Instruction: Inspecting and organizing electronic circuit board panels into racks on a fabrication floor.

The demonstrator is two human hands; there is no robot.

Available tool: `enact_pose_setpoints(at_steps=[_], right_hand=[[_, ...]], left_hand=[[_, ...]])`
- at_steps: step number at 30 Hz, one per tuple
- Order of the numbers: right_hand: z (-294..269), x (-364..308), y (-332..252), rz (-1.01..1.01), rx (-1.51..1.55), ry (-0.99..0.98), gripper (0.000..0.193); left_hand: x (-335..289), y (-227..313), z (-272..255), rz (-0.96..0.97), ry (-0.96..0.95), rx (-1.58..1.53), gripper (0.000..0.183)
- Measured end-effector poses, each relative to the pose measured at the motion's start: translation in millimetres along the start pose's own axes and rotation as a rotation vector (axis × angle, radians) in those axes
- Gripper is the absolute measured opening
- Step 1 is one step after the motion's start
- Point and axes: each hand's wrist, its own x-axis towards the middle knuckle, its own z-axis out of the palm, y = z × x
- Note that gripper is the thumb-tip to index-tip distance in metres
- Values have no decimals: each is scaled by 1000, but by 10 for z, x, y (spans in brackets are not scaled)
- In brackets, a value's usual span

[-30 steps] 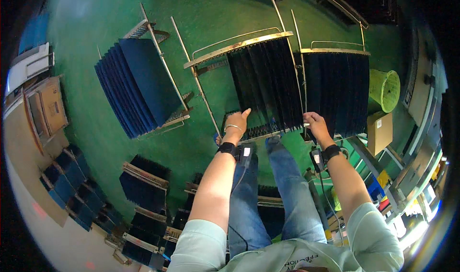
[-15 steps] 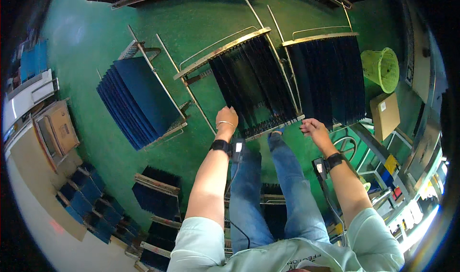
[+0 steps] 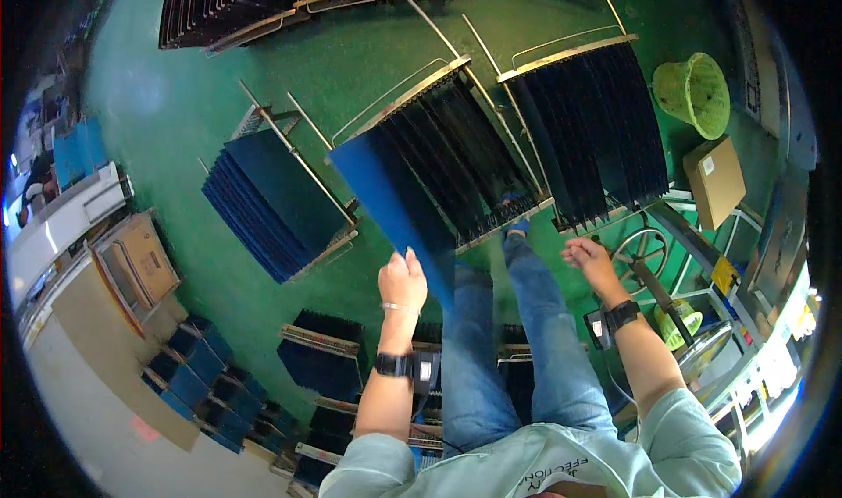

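Up by its near corner comes a thin blue panel (image 3: pixel 379 202), pinched in my left hand (image 3: pixel 403 279). It slants along the left side of the middle metal rack (image 3: pixel 504 235), which is packed with dark upright panels (image 3: pixel 456 152). The panel's far end is still by the rack's far left corner. My right hand (image 3: pixel 586 259) hovers apart from the racks, near the front edge of the right rack (image 3: pixel 566 56). Its fingers are curled, and nothing shows in them.
To the left stands a rack of blue panels (image 3: pixel 285 187). A yellow-green basket (image 3: pixel 693 95), a cardboard box (image 3: pixel 715 182) and a handwheel (image 3: pixel 640 254) are on the right. Smaller racks of dark panels (image 3: pixel 320 353) stand beside my legs. More racks (image 3: pixel 263 20) line the far side.
My left hand has pulled a blue panel out at the middle rack's left side, toward me. My right hand has drawn back from the rack's near corner. The whole view has shifted slightly.
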Motion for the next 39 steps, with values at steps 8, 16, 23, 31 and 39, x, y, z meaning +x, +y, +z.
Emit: enact_pose_setpoints(at_steps=[8, 16, 23, 31, 39], right_hand=[[29, -356, 32, 13, 145, -47, 23], [451, -1506, -521, -56, 536, -502, 53], [795, -2320, -620, -152, 864, -407, 36], [984, -2817, -266, -283, 897, -414, 30], [1888, -2617, 128, -93, 769, -557, 27]], left_hand=[[-858, -26, -1083, -331, -26, -711, 21], [-1308, 357, -1451, -261, -164, -1066, 17], [-1718, 570, -1662, -105, -295, -1014, 22], [-2120, 219, -1972, 37, -398, -866, 21], [-2275, -564, -2032, -246, -317, -1001, 29]])
